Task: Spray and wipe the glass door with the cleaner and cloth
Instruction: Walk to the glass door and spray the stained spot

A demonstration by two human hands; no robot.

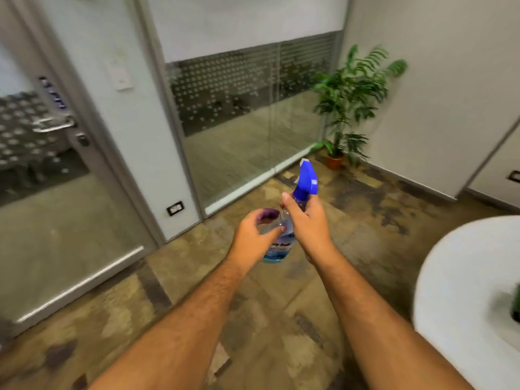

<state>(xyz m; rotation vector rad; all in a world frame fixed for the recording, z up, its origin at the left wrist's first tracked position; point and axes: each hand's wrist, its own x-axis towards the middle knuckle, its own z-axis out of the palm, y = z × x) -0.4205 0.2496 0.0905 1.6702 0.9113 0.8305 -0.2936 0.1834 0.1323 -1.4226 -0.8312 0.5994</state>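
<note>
My right hand grips the neck of a spray bottle with a blue trigger head and a clear body of blue liquid, its nozzle pointing up and away. My left hand holds a bunched purple cloth and its fingertips touch the bottle's body. The glass door with a metal lever handle stands at the left, well apart from both hands. A glass partition with a dotted frosted band runs ahead of me.
A potted plant stands in the far corner on the floor. A white round table fills the lower right. A white cabinet is at the right edge. A wall socket sits low beside the door frame.
</note>
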